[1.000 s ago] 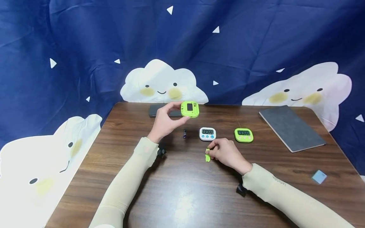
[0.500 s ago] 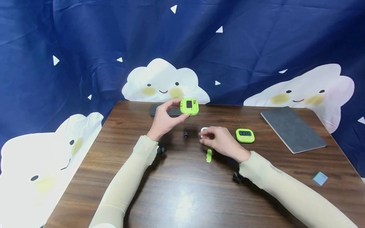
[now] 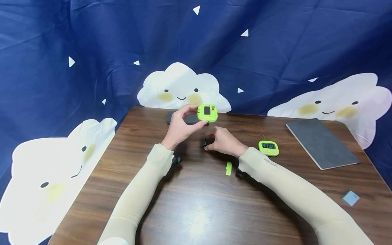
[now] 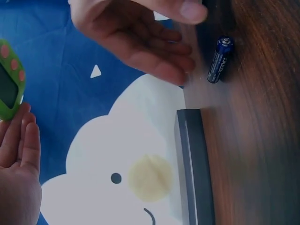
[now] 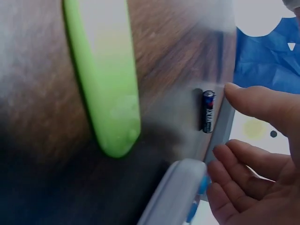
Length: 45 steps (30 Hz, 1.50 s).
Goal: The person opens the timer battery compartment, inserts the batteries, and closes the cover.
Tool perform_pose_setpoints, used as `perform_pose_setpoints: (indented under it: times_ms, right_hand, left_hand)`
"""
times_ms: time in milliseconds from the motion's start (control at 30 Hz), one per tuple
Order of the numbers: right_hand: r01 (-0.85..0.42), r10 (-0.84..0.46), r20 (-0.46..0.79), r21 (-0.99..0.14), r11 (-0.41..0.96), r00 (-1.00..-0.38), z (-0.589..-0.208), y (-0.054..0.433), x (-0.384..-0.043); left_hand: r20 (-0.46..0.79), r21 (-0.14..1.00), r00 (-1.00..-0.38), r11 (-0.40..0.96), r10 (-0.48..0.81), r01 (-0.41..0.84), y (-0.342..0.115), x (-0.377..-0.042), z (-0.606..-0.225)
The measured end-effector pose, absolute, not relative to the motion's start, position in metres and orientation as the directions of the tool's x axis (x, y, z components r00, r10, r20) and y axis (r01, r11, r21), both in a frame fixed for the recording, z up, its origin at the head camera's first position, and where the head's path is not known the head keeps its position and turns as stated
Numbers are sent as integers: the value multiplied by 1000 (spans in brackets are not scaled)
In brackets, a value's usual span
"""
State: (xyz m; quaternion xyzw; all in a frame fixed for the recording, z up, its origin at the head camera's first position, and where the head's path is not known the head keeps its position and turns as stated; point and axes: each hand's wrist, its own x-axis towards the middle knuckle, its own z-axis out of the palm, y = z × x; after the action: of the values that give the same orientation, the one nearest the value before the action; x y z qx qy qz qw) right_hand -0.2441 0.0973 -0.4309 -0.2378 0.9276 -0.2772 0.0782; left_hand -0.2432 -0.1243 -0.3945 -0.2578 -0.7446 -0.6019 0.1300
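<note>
Raised over the back of the table, my left hand (image 3: pixel 182 127) grips a green digital timer (image 3: pixel 207 113) between thumb and fingers. The timer's back faces me, its battery compartment uncovered. In the left wrist view the same timer (image 4: pixel 10 82) shows pink buttons. My right hand (image 3: pixel 225 143) reaches to a small dark blue battery (image 3: pixel 204 143) on the table, thumb and fingers spread apart beside it. The right wrist view shows the battery (image 5: pixel 208 112) outside the grasp of the hand (image 5: pixel 258 159). A green battery cover (image 3: pixel 228 168) lies nearer me.
A white timer (image 5: pixel 173 197) stands under my right hand, hidden in the head view. Another green timer (image 3: pixel 268 148) sits to the right, near a grey notebook (image 3: pixel 321 143) and a light blue square (image 3: pixel 350 198). Behind my left hand lies a dark box (image 3: pixel 191 119).
My right hand has let go of the green battery cover, leaving it on the table, and moved left and away from me to the battery. The left hand still holds the timer up.
</note>
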Motion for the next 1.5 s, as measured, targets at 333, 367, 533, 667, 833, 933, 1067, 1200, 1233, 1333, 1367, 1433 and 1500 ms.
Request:
perform_pose_setpoints:
  times_ms: [333, 367, 533, 667, 833, 933, 1067, 1200, 1233, 1333, 1367, 1433, 1500]
  right_hand:
    - [-375, -468, -53, -522, 766, -882, -433, 96, -244]
    - [-378, -469, -50, -520, 766, -882, -434, 96, -244]
    - [-375, -472, -54, -530, 761, -880, -433, 97, -242]
    - [-366, -469, -67, -532, 763, -881, -433, 96, -243]
    - [-353, -459, -85, -522, 777, -884, -434, 94, -244]
    - [-367, -470, -81, -516, 774, -879, -436, 93, -248]
    - [-414, -503, -39, -514, 751, -863, -465, 97, -269]
    - [-425, -500, -16, -504, 752, -866, -500, 101, -292]
    - [-413, -489, -30, -491, 767, -872, -500, 98, -293]
    - [-427, -498, -34, -466, 775, -866, -514, 100, -302]
    - [-434, -502, -31, -459, 775, -864, -517, 99, -304]
    - [-441, -504, -18, -459, 771, -863, -518, 99, -305]
    - [-461, -519, 9, -473, 751, -855, -514, 99, -303]
  left_hand:
    - [519, 825, -840, 164, 157, 541, -138, -257, -396]
    - [520, 827, -842, 159, 145, 539, -141, -259, -395]
    - [523, 844, -852, 146, -10, 516, -181, -271, -395]
    - [511, 858, -851, 131, -122, 497, -217, -277, -396]
    - [510, 860, -849, 112, -137, 499, -227, -278, -392]
    - [505, 862, -856, 108, -109, 495, -225, -279, -392]
    - [500, 864, -862, 115, -85, 490, -222, -279, -394]
    - [507, 860, -858, 121, -80, 496, -220, -278, -395]
    - [508, 859, -858, 120, -81, 497, -220, -278, -395]
    - [507, 860, -858, 113, -81, 498, -219, -278, -395]
    - [508, 860, -858, 112, -81, 499, -219, -278, -395]
    - [512, 857, -855, 112, -81, 503, -219, -279, -395]
    - [520, 852, -850, 112, -80, 510, -219, -280, -395]
